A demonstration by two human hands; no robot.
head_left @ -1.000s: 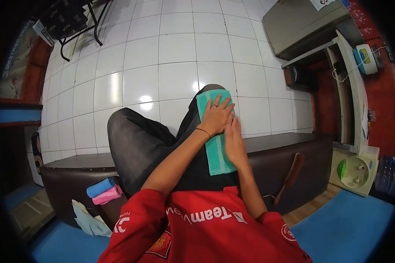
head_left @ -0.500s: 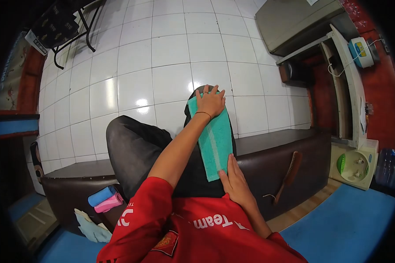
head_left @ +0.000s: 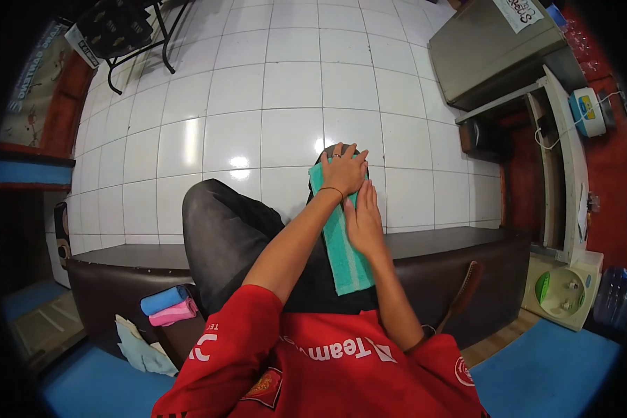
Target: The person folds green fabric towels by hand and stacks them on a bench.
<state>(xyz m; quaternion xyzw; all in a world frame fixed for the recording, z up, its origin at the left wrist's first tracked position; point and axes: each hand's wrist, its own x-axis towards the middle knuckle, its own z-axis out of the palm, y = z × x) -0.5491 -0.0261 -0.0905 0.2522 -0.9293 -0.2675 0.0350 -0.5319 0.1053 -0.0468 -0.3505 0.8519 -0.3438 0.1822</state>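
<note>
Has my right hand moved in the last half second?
Yes: the right hand slid forward along the green cloth; its fingertips, short of the bench's far edge before, now reach beyond it.

Bare L hand (head_left: 345,173) flat, palm down, fingers slightly spread fwd, L forearm (head_left: 294,238) angled inward; bare R hand (head_left: 365,221) close by, fingers fwd, thumb apart.
</note>
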